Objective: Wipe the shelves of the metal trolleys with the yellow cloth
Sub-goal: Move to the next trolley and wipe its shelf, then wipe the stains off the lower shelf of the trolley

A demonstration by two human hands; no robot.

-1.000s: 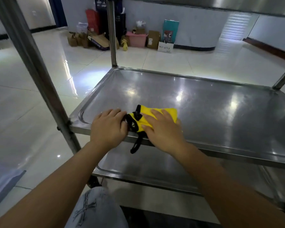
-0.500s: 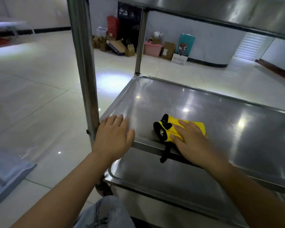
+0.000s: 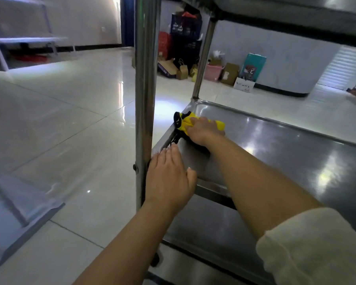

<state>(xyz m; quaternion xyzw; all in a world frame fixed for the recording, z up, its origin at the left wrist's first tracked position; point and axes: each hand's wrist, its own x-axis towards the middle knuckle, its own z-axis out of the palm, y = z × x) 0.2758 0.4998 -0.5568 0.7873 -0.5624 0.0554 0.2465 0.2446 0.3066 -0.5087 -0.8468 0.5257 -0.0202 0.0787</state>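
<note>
Gripped in the curled fingers of the right hand (image 3: 202, 128), the yellow cloth (image 3: 186, 123) was pressed onto the middle shelf (image 3: 275, 153) at its far left corner. Fingers of the left hand (image 3: 168, 177) were laid flat and straight on the shelf's near corner, beside the trolley's upright post (image 3: 145, 83).

This looks like a big storeroom or back room of a workplace. The shiny white tiled floor (image 3: 74, 112) is wide and bare. Brown cardboard boxes (image 3: 230, 73), a pink plastic tub (image 3: 213, 72) and dark plastic crates (image 3: 185, 27) are piled by the grey wall (image 3: 275, 46). A silver metal trolley (image 3: 296, 153) stands close.
</note>
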